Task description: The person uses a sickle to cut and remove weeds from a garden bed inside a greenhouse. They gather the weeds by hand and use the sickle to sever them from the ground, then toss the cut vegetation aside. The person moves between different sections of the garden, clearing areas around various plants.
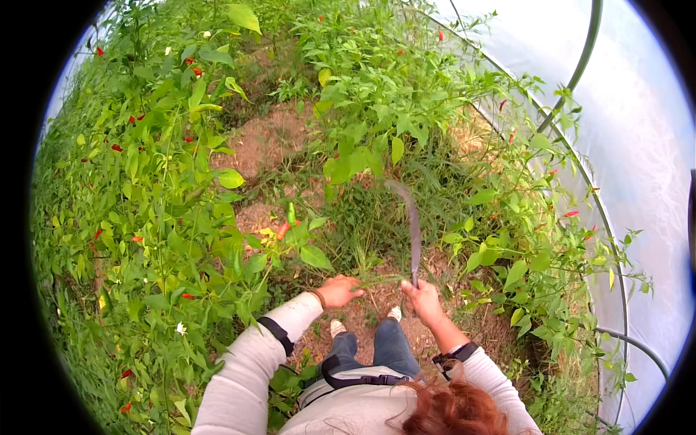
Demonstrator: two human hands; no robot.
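My right hand [424, 303] is closed around the handle of a sickle [414, 234], whose curved blade points up and away from me, its tip blurred against the weeds. Thin green stems [380, 280] stretch between my two hands. Their one end lies at the fingers of my left hand [338, 292], which grips them; the other end reaches my right hand. Just beyond my left hand, an orange-red chili pepper [283, 230] and a green chili pepper [291, 213] hang on a leafy plant.
Dense pepper plants [179, 234] with red fruit fill the left side. More pepper plants [516, 261] grow at the right, beside the plastic sheeting [636, 163] and metal tubing [584, 60] of a tunnel. Grass and weeds [364, 234] cover ground ahead; bare soil [266, 141] shows between rows.
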